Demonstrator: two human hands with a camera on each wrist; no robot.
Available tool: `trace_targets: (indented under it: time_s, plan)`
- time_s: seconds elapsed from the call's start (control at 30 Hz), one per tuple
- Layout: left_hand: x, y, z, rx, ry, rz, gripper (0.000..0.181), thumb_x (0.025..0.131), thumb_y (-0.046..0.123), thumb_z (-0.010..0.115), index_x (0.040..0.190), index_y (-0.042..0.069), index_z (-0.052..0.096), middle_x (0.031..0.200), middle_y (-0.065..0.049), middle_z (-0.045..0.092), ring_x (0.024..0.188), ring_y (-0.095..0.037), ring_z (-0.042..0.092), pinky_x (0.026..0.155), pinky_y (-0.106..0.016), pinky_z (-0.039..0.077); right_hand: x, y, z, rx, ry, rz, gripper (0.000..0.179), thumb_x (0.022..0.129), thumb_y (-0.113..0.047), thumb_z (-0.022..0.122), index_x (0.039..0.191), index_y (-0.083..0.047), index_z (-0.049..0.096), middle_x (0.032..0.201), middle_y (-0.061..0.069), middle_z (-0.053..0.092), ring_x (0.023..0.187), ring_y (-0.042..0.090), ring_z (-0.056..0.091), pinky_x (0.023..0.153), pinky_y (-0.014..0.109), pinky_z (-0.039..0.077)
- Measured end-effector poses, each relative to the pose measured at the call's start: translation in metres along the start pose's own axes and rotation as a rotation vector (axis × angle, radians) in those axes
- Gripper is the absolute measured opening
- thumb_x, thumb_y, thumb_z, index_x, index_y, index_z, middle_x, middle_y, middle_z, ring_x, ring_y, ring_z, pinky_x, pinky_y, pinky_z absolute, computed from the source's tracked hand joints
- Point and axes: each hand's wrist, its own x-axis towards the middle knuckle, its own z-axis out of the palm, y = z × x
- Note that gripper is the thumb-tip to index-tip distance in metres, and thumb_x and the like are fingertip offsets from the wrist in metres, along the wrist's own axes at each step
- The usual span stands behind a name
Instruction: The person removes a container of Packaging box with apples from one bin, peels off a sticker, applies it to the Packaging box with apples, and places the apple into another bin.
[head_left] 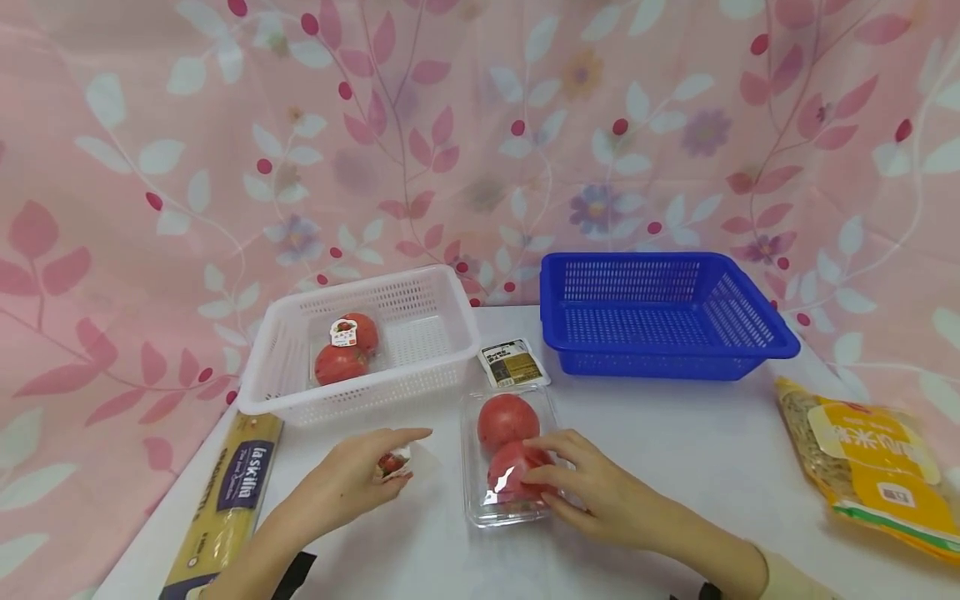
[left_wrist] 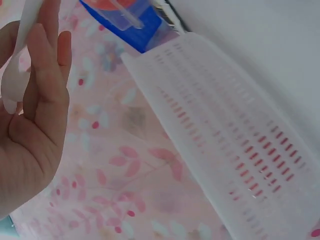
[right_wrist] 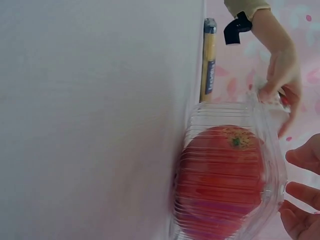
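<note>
My left hand pinches a small white label with a red fruit picture, left of a clear plastic box. In the left wrist view, the label shows its plain white side, bent between the fingers. Two red tomatoes lie inside the box under its lid. My right hand rests its fingers on the lid over the nearer tomato. From the right wrist, the box stands on the table with its lid on, the fingertips right at the lid's edge.
A white basket at back left holds another tomato pack with a label on it. A blue basket stands at back right. A small dark-labelled packet lies behind the box. Spaghetti lies left, a yellow bag right.
</note>
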Motion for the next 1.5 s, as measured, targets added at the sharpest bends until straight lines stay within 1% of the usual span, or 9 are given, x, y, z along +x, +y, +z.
trace_targets:
  time_s: [0.17, 0.33, 0.53, 0.67, 0.93, 1.03, 1.3, 1.4, 1.5]
  plan:
    - [0.019, 0.026, -0.002, -0.153, 0.075, 0.097, 0.061, 0.073, 0.007, 0.076, 0.129, 0.018, 0.053, 0.109, 0.003, 0.062, 0.076, -0.003, 0.058, 0.067, -0.017, 0.05, 0.007, -0.004, -0.009, 0.038, -0.017, 0.082, 0.021, 0.092, -0.021, 0.053, 0.112, -0.018, 0.061, 0.124, 0.003, 0.05, 0.111, 0.019, 0.047, 0.09, 0.032, 0.045]
    - [0.042, 0.053, 0.0, -0.268, 0.049, 0.247, 0.052, 0.075, -0.001, 0.072, 0.122, 0.015, 0.055, 0.114, 0.004, 0.059, 0.09, -0.008, 0.061, 0.073, -0.018, 0.049, 0.017, -0.01, -0.013, 0.093, 0.082, 0.101, 0.028, 0.093, -0.026, 0.052, 0.118, -0.012, 0.056, 0.121, 0.004, 0.051, 0.11, 0.017, 0.047, 0.093, 0.025, 0.041]
    - [0.062, 0.078, 0.009, -0.208, 0.014, 0.256, 0.047, 0.075, 0.002, 0.073, 0.113, 0.012, 0.048, 0.104, 0.002, 0.061, 0.094, -0.009, 0.059, 0.076, -0.017, 0.048, 0.038, -0.014, -0.016, 0.059, 0.342, -0.012, 0.027, 0.092, -0.024, 0.055, 0.105, -0.001, 0.06, 0.106, 0.011, 0.053, 0.099, 0.024, 0.049, 0.091, 0.023, 0.039]
    - [0.066, 0.087, 0.019, -0.153, -0.028, 0.254, 0.046, 0.076, 0.003, 0.072, 0.111, 0.011, 0.044, 0.1, 0.0, 0.063, 0.087, -0.007, 0.061, 0.073, -0.015, 0.048, 0.045, -0.014, -0.015, 0.049, 0.368, -0.003, 0.023, 0.091, -0.024, 0.055, 0.099, -0.004, 0.063, 0.101, 0.01, 0.053, 0.097, 0.024, 0.047, 0.084, 0.023, 0.038]
    - [0.062, 0.091, 0.03, -0.133, -0.063, 0.218, 0.038, 0.077, 0.009, 0.073, 0.103, 0.014, 0.045, 0.092, 0.005, 0.061, 0.078, -0.002, 0.056, 0.069, -0.012, 0.047, 0.04, -0.013, -0.009, 0.082, 0.339, 0.049, 0.015, 0.09, -0.025, 0.056, 0.09, -0.013, 0.065, 0.099, 0.006, 0.051, 0.097, 0.022, 0.046, 0.078, 0.024, 0.038]
    - [0.059, 0.09, 0.031, -0.171, -0.029, 0.227, 0.038, 0.077, 0.012, 0.073, 0.106, 0.014, 0.048, 0.095, 0.006, 0.06, 0.08, -0.003, 0.055, 0.072, -0.015, 0.047, 0.039, -0.012, -0.008, 0.095, 0.348, 0.047, 0.014, 0.09, -0.025, 0.057, 0.087, -0.013, 0.065, 0.098, 0.005, 0.052, 0.096, 0.021, 0.046, 0.078, 0.024, 0.039]
    - [0.055, 0.078, 0.037, -0.236, 0.233, 0.475, 0.038, 0.073, 0.004, 0.073, 0.108, 0.009, 0.06, 0.112, 0.001, 0.061, 0.104, -0.007, 0.056, 0.088, -0.021, 0.044, 0.04, -0.011, -0.008, 0.098, 0.375, 0.02, 0.015, 0.09, -0.024, 0.058, 0.084, -0.012, 0.065, 0.096, 0.007, 0.053, 0.093, 0.022, 0.047, 0.077, 0.023, 0.039]
    - [0.054, 0.074, 0.037, -0.265, 0.274, 0.525, 0.038, 0.072, 0.004, 0.074, 0.108, 0.009, 0.063, 0.113, 0.0, 0.062, 0.106, -0.009, 0.056, 0.088, -0.022, 0.044, 0.04, -0.011, -0.009, 0.102, 0.39, 0.009, 0.015, 0.09, -0.023, 0.058, 0.084, -0.011, 0.065, 0.094, 0.008, 0.053, 0.09, 0.022, 0.048, 0.075, 0.022, 0.04]
    - [0.052, 0.07, 0.036, -0.301, 0.255, 0.535, 0.039, 0.073, 0.009, 0.076, 0.11, 0.011, 0.062, 0.109, 0.002, 0.063, 0.102, -0.008, 0.057, 0.085, -0.022, 0.046, 0.04, -0.011, -0.011, 0.119, 0.404, 0.003, 0.016, 0.09, -0.022, 0.058, 0.083, -0.01, 0.065, 0.092, 0.008, 0.053, 0.086, 0.02, 0.048, 0.073, 0.02, 0.041]
